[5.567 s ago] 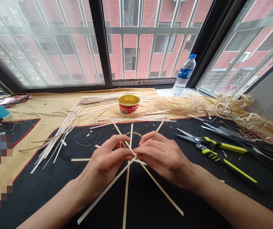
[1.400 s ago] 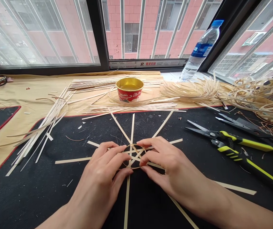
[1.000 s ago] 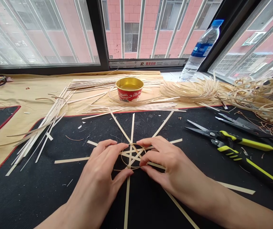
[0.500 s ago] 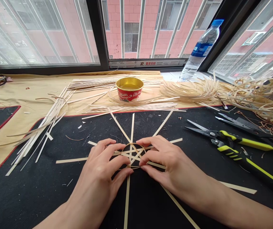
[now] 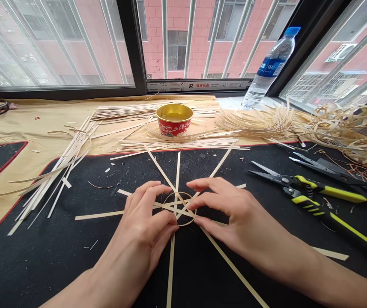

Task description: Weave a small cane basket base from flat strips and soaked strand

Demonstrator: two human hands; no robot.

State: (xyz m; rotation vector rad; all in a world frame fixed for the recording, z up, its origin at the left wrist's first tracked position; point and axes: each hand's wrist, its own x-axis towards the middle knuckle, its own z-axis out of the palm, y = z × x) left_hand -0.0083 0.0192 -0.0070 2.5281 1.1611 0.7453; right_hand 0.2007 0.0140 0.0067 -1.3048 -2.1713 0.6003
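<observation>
Thin flat bamboo strips (image 5: 230, 266) cross one another in a star pattern on a black mat, their ends radiating outward. Around the crossing sits a thin bamboo ring (image 5: 187, 224). At the ring's lower left edge, the thumb and forefinger of my left hand (image 5: 144, 222) pinch it, close to the strip that runs toward me. My right hand (image 5: 226, 209) is at the ring's right side with thumb and fingers apart, its fingertips over or beside the strips there. Whether the right thumb touches the ring I cannot tell.
Yellow-and-black pruning shears (image 5: 311, 196) lie at right on the black mat (image 5: 58, 261), beside more dark tools. Behind are a red-and-gold bowl (image 5: 174, 126), loose strips (image 5: 63, 171), coiled strips (image 5: 257, 122) and a water bottle (image 5: 268, 70) by the window.
My right hand has loosened from the ring and its fingers have spread, moving slightly right. The left fingers have shifted a little, still at the ring's lower left.
</observation>
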